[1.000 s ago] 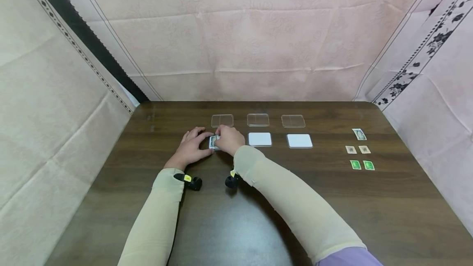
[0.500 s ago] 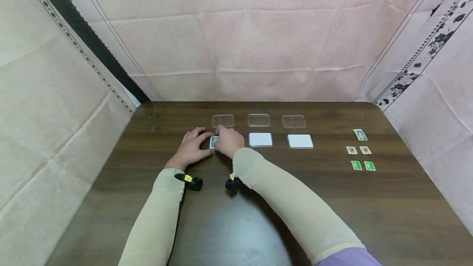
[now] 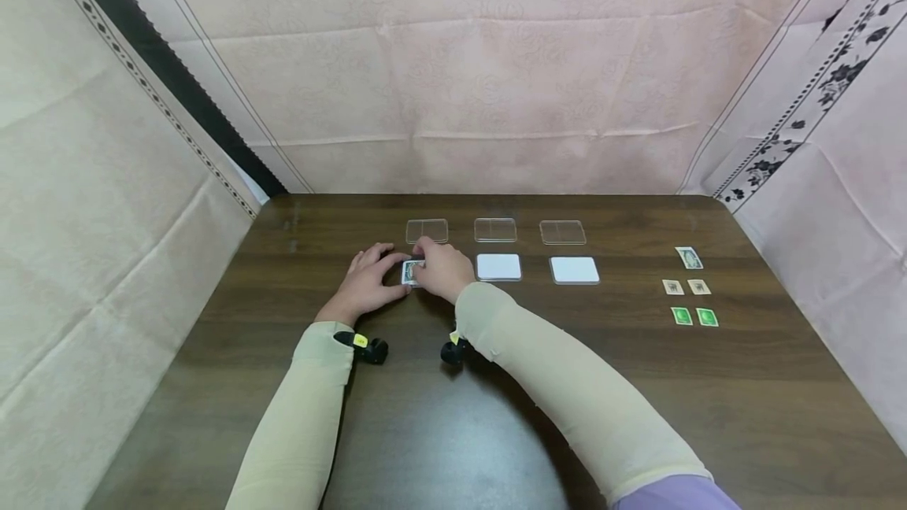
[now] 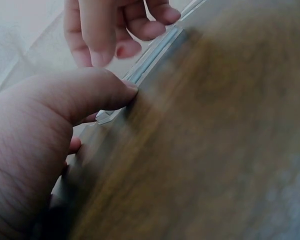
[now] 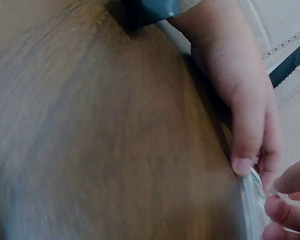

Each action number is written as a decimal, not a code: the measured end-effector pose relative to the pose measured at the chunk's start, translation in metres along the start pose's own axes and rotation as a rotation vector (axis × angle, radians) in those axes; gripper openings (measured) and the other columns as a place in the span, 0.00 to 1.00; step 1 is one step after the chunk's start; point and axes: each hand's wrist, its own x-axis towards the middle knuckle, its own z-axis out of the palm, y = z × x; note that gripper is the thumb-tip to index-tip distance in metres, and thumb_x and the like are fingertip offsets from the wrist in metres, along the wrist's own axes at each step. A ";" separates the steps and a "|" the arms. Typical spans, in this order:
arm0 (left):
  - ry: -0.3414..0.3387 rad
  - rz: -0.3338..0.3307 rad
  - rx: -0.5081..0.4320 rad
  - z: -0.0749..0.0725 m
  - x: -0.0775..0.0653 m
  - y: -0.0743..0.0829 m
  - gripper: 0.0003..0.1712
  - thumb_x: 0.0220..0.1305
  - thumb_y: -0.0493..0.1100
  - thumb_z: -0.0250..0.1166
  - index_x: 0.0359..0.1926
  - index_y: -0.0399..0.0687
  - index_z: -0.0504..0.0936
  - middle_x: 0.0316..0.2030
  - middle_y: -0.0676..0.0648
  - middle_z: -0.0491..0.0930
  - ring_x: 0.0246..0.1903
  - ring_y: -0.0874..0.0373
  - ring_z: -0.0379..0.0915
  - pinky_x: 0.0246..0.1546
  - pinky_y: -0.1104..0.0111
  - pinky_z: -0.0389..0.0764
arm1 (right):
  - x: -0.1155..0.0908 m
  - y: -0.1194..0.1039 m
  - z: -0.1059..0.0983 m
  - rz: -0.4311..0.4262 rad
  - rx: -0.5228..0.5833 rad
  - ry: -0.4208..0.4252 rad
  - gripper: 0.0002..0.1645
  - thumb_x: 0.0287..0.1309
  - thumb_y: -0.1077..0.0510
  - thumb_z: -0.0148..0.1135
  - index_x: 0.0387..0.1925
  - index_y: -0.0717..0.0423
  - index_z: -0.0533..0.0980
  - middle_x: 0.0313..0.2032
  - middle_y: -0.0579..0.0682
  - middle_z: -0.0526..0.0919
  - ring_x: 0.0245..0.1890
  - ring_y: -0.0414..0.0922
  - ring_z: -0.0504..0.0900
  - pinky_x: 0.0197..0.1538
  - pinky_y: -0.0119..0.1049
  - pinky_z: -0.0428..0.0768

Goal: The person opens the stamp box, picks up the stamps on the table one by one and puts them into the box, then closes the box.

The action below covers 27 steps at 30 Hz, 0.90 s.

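On the table's left half, a flat plastic case [image 4: 157, 56] lies with a stamp-like printed piece [image 3: 409, 271] on it. My left hand [image 3: 364, 283] grips the left end of this case, thumb along its near edge and fingers behind. Over the right part of the same case is my right hand [image 3: 445, 270], its fingers bent beside the printed piece. In the left wrist view, the right fingertips [image 4: 101, 56] sit at or just above the case; whether they pinch anything is unclear. The right hand hides most of the case in the head view.
Two white rectangular cases [image 3: 498, 267] lie in line to the right. Behind stand three clear plastic covers [image 3: 495, 230]. Far right on the brown table [image 3: 567, 384] are a larger stamp [image 3: 689, 258], two small pale ones [image 3: 674, 287] and two green ones [image 3: 682, 316].
My right hand has shifted slightly right over the case, so more of the printed piece shows. The left hand keeps its place.
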 end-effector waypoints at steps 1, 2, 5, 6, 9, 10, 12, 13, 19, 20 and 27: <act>0.001 0.001 -0.003 0.000 0.000 0.001 0.34 0.63 0.60 0.66 0.68 0.57 0.74 0.74 0.41 0.58 0.75 0.44 0.48 0.75 0.44 0.40 | -0.001 0.002 -0.004 -0.012 0.012 0.004 0.18 0.68 0.50 0.60 0.57 0.47 0.75 0.34 0.45 0.83 0.24 0.43 0.79 0.26 0.37 0.76; 0.001 0.000 -0.004 0.000 0.000 0.001 0.34 0.63 0.60 0.66 0.68 0.57 0.74 0.74 0.41 0.58 0.75 0.44 0.48 0.75 0.44 0.40 | -0.003 0.005 -0.009 -0.021 0.029 0.004 0.19 0.68 0.50 0.60 0.58 0.47 0.75 0.34 0.45 0.84 0.23 0.42 0.80 0.26 0.36 0.77; 0.001 0.001 -0.005 0.001 0.000 0.002 0.34 0.63 0.60 0.66 0.68 0.57 0.74 0.74 0.41 0.59 0.75 0.43 0.48 0.74 0.44 0.40 | -0.009 0.015 -0.027 -0.029 0.079 0.012 0.20 0.69 0.50 0.60 0.60 0.48 0.75 0.36 0.46 0.84 0.25 0.41 0.81 0.29 0.37 0.78; 0.000 -0.001 -0.005 0.001 0.000 0.002 0.34 0.63 0.60 0.66 0.68 0.57 0.74 0.74 0.41 0.58 0.75 0.43 0.48 0.74 0.44 0.41 | -0.011 0.019 -0.035 -0.027 0.093 0.017 0.21 0.69 0.50 0.60 0.60 0.49 0.74 0.36 0.46 0.85 0.25 0.42 0.81 0.30 0.39 0.79; 0.000 -0.003 0.002 0.002 -0.001 0.000 0.35 0.63 0.60 0.66 0.69 0.58 0.73 0.74 0.41 0.58 0.75 0.43 0.48 0.74 0.44 0.40 | -0.018 0.034 -0.060 -0.021 0.125 0.037 0.21 0.69 0.51 0.61 0.60 0.50 0.74 0.37 0.47 0.85 0.29 0.43 0.82 0.36 0.41 0.80; 0.000 -0.003 0.004 0.002 -0.001 0.000 0.35 0.63 0.60 0.66 0.69 0.58 0.73 0.75 0.41 0.58 0.75 0.44 0.48 0.74 0.45 0.40 | -0.020 0.041 -0.069 -0.020 0.128 0.049 0.21 0.69 0.51 0.61 0.60 0.50 0.74 0.37 0.47 0.85 0.31 0.43 0.83 0.38 0.42 0.80; 0.001 -0.003 0.007 0.002 -0.001 -0.001 0.35 0.63 0.60 0.66 0.70 0.59 0.73 0.75 0.42 0.57 0.75 0.44 0.47 0.75 0.45 0.40 | -0.024 0.055 -0.087 -0.010 0.128 0.071 0.20 0.68 0.51 0.61 0.59 0.51 0.74 0.37 0.48 0.85 0.32 0.46 0.83 0.39 0.44 0.80; 0.001 -0.002 0.007 0.002 -0.001 -0.001 0.35 0.63 0.60 0.66 0.70 0.59 0.72 0.75 0.42 0.57 0.75 0.44 0.47 0.75 0.45 0.40 | -0.027 0.063 -0.096 -0.003 0.126 0.082 0.20 0.68 0.51 0.61 0.59 0.51 0.75 0.37 0.49 0.84 0.33 0.47 0.82 0.40 0.44 0.80; 0.002 0.004 0.008 0.002 -0.002 -0.002 0.35 0.63 0.59 0.67 0.69 0.58 0.73 0.75 0.41 0.58 0.75 0.43 0.48 0.75 0.45 0.40 | -0.041 0.114 -0.144 0.071 0.092 0.152 0.20 0.68 0.50 0.60 0.58 0.51 0.75 0.41 0.53 0.85 0.38 0.51 0.83 0.43 0.48 0.79; 0.002 0.006 0.012 0.002 -0.001 -0.002 0.35 0.63 0.60 0.67 0.69 0.58 0.73 0.75 0.41 0.58 0.75 0.43 0.48 0.74 0.44 0.40 | -0.045 0.123 -0.152 0.082 0.088 0.161 0.20 0.68 0.51 0.60 0.58 0.51 0.75 0.42 0.54 0.86 0.39 0.52 0.84 0.44 0.49 0.79; 0.006 0.021 0.011 0.001 -0.001 -0.003 0.35 0.63 0.60 0.67 0.69 0.57 0.73 0.74 0.41 0.59 0.74 0.43 0.49 0.74 0.45 0.41 | -0.077 0.182 -0.200 0.151 0.079 0.175 0.22 0.71 0.52 0.57 0.61 0.56 0.72 0.49 0.64 0.82 0.45 0.59 0.83 0.49 0.55 0.78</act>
